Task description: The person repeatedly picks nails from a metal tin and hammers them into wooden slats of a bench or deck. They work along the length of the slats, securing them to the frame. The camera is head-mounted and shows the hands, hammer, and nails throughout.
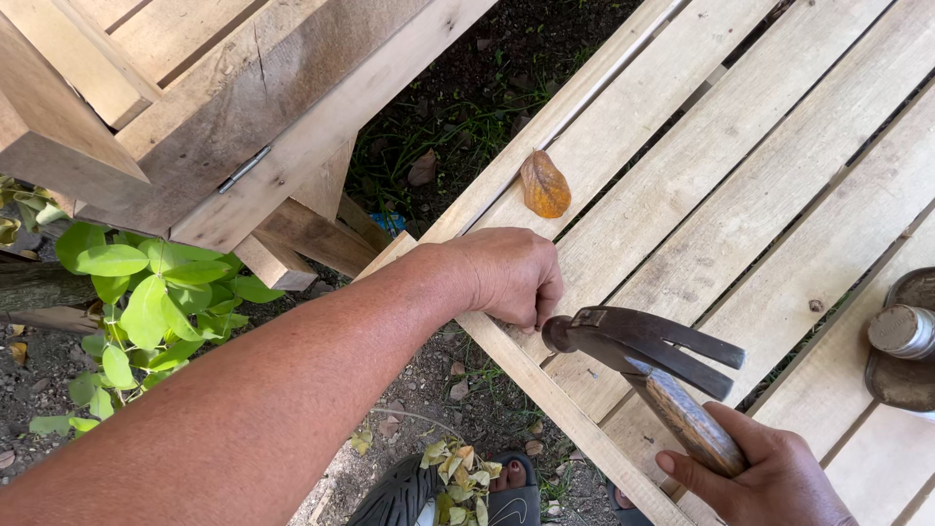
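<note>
Leaves and timber crowd the head view: a dry orange-brown leaf lies on the pale slatted wooden table, well apart from the tools, and a round grey metal tin stands at the table's right edge. At upper left a rough wooden frame with a small metal hinge is seen, with a green leafy plant below it. Bare soil with scattered grass and dead leaves is seen through the gap between frame and table, and a dark sandal with yellowed leaves on it shows at the bottom edge. Nothing is seen between the hammer head and the hand beside it.

The setting is outdoors, in daylight; the table slats run diagonally, with narrow gaps between them.

The left hand is laid on the near edge slat, fingers curled and pinched together at the wood; whether a nail is held there cannot be told. The right hand is closed around the worn wooden handle of a dark steel claw hammer. The hammer's striking face is held just beside the left fingertips, the claw pointing right.
</note>
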`<action>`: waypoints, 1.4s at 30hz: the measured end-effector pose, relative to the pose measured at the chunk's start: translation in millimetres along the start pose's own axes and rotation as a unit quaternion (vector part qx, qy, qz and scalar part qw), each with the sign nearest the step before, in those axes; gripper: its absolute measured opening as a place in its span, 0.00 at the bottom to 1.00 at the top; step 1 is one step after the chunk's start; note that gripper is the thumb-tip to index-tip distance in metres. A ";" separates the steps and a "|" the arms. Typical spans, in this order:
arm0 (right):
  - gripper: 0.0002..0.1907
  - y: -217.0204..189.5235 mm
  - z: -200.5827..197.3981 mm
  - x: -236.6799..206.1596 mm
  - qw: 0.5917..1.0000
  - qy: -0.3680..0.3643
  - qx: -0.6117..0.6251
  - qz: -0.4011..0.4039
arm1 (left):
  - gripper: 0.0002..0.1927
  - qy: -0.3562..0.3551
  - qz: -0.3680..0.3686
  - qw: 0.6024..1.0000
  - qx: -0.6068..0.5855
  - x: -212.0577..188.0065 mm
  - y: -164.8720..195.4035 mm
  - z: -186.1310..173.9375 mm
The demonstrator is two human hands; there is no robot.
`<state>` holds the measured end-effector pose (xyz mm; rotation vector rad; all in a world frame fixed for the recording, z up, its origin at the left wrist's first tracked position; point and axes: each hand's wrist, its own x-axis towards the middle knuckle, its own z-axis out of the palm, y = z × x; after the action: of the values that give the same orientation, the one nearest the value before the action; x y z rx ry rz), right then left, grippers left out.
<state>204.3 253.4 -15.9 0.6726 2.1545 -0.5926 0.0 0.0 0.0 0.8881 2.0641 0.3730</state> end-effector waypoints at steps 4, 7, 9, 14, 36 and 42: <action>0.26 4.3 3.0 3.6 1.000 0.005 0.002 0.009 | 0.08 -0.010 -0.012 1.000 0.021 -4.0 3.9 -1.5; 0.26 6.8 2.7 5.6 1.000 0.014 0.010 0.002 | 0.09 -0.006 -0.019 0.999 0.027 -3.8 5.2 -2.4; 0.24 6.7 3.8 5.3 1.000 0.009 -0.021 0.021 | 0.09 -0.007 -0.027 0.999 0.019 -4.0 5.5 -1.6; 0.31 2.7 10.4 -0.1 0.999 0.050 0.020 -0.004 | 0.10 0.003 -0.016 1.000 0.013 -2.8 1.7 -0.7; 0.21 12.1 3.5 2.6 1.000 0.026 0.016 0.005 | 0.10 0.132 -0.104 0.980 -0.109 4.6 -9.5 0.0; 0.26 -16.2 12.1 13.3 0.998 0.004 0.057 -0.003 | 0.07 0.141 -0.115 0.976 -0.124 8.8 -11.3 3.0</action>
<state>193.3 237.4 -30.4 0.7309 2.1421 -0.7225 -6.3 -1.9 -13.1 0.4607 2.2864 0.6436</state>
